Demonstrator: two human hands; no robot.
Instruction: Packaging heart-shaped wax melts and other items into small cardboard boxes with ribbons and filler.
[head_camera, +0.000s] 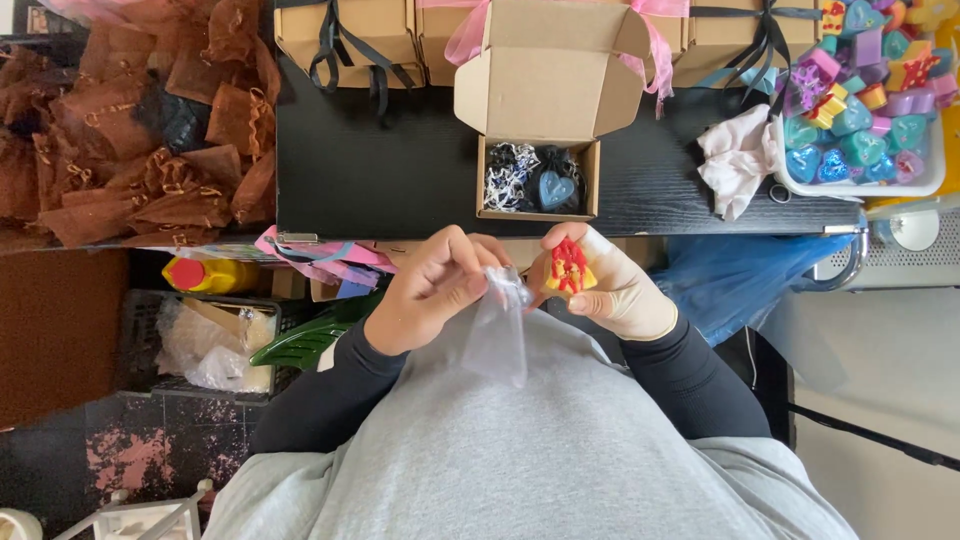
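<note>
While your left hand (432, 285) pinches a clear bag (500, 330) at its mouth, your right hand (605, 285) grips a red-and-yellow soap (569, 268) beside it, just below the open brown box (540, 120) on the black bench (380, 170).

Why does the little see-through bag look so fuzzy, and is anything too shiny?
Head view: the sheer bag looks smeared because it is thin and translucent; the left hand and right hand stay fairly sharp; light is soft and even, with no harsh glare on the black table.
</note>
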